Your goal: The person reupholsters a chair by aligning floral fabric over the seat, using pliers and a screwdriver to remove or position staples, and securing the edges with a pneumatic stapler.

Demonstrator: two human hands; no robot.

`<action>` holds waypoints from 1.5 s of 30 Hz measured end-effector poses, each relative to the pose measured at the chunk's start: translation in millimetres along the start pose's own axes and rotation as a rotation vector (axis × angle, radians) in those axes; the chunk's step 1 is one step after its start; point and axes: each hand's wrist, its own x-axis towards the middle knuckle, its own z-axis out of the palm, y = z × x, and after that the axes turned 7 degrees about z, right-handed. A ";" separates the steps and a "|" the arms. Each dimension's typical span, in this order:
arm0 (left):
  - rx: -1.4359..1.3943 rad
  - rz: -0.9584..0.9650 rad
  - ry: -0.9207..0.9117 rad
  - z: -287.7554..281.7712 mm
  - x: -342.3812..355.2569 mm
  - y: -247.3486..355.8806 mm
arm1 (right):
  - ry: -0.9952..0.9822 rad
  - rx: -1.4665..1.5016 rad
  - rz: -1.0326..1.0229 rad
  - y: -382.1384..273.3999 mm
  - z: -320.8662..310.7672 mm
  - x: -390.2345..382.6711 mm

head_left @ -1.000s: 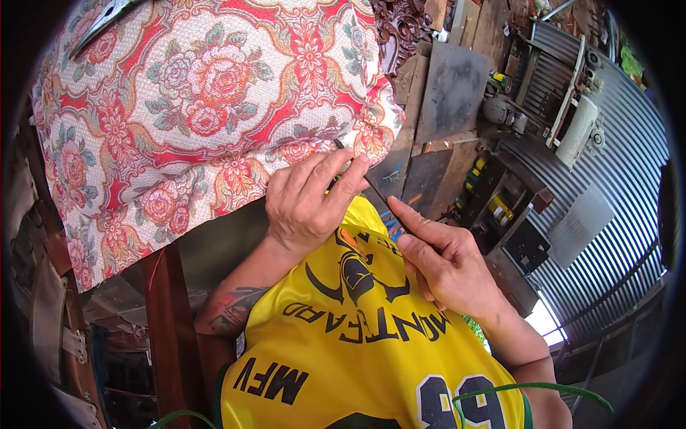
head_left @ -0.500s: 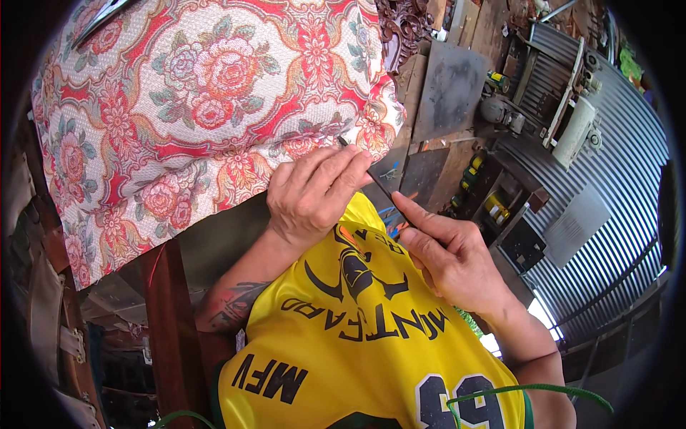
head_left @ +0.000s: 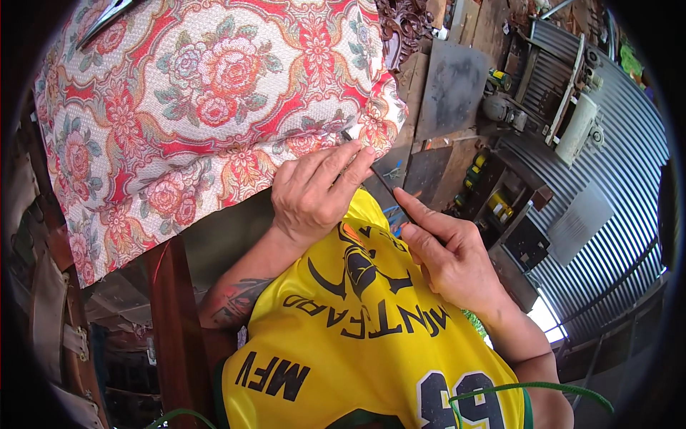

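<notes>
Floral cover: the landmark. Dark rod runs slantwise, tip at the cover's lower right edge. Right hand, below right of cover, grips rod firmly, index extended along it. Left hand at cover's lower edge, fingers bent over rod; thumb hidden, can't tell if pinching. Pointed metal tool lies on cover, upper left. Wooden beam below cover.
</notes>
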 end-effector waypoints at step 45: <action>-0.060 0.004 0.028 -0.3 1.7 -5.1 | -0.033 -0.030 -0.040 -6.5 -3.1 2.2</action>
